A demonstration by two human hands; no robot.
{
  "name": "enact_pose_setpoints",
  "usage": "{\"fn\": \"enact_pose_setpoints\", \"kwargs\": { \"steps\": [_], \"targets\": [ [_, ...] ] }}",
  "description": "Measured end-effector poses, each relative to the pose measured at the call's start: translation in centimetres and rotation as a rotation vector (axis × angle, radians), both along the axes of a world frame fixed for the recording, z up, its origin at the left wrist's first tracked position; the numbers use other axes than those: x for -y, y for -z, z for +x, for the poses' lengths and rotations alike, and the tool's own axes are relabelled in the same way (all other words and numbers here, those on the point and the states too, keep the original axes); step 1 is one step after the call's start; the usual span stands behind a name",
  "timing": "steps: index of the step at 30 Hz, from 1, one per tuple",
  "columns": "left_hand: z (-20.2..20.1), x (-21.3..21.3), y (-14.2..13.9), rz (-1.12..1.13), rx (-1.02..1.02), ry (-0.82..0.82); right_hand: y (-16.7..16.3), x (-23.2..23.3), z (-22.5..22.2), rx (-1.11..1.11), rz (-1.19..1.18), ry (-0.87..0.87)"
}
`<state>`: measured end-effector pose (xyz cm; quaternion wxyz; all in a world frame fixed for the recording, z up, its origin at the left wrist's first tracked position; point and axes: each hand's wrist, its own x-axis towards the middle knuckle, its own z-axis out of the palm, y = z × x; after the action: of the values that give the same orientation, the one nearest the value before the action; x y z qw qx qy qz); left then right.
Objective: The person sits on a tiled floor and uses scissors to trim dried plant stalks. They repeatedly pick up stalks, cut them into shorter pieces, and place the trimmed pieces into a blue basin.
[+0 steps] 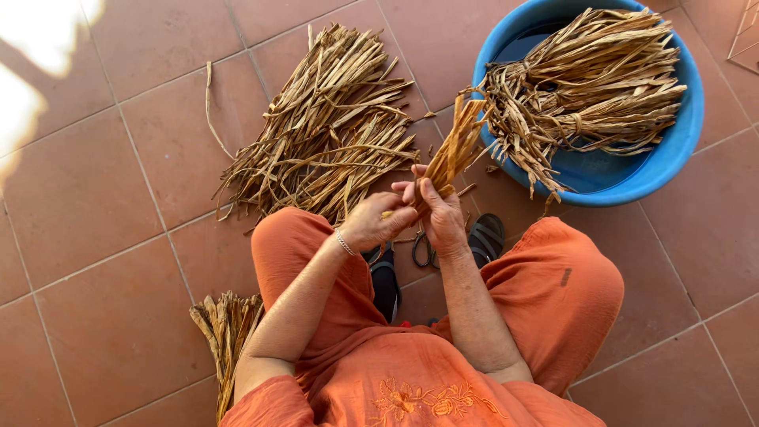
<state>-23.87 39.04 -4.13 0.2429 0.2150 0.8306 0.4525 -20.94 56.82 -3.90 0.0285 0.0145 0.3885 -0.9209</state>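
Note:
I sit on a tiled floor in orange clothes. Both hands grip a small bundle of dry straw-coloured plant strips (pixel 458 146) that fans up toward the basin. My right hand (pixel 439 212) wraps the lower end of the bundle. My left hand (pixel 376 223) pinches the same end from the left side, touching the right hand. A thin bracelet sits on my left wrist.
A blue plastic basin (pixel 668 158) at top right holds tied bunches of dry strips (pixel 593 79). A loose pile of strips (pixel 332 126) lies ahead on the floor. Another bundle (pixel 228 332) lies by my left leg. Scissors (pixel 424 249) rest between my sandalled feet.

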Motion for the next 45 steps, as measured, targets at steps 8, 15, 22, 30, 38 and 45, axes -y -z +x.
{"fn": "enact_pose_setpoints", "kwargs": {
  "steps": [8, 15, 22, 30, 38, 45],
  "targets": [
    [-0.6, -1.5, -2.8, 0.675, 0.314, -0.228, -1.0, -0.9, 3.0, -0.049, 0.013, -0.239],
    [-1.9, -0.8, -2.8, 0.985, 0.370, -0.384, -1.9, 0.7, 4.1, 0.038, 0.070, -0.344],
    [-1.8, -0.2, -1.6, 1.017, 0.412, -0.478, -2.3, 2.5, 4.5, 0.152, 0.125, -0.145],
    [-0.5, -0.6, -1.4, 1.025, 0.510, -0.445, -0.9, 2.5, 6.0, 0.216, 0.040, -0.125],
    [-0.4, -0.3, -0.9, 1.018, 0.435, -0.480, -1.6, 2.9, 5.8, 0.295, 0.062, -0.036],
    [-0.7, -0.5, -0.4, 1.146, 0.435, -0.582, -0.4, 2.8, 5.8, 0.309, 0.178, -0.078]
  ]
}}
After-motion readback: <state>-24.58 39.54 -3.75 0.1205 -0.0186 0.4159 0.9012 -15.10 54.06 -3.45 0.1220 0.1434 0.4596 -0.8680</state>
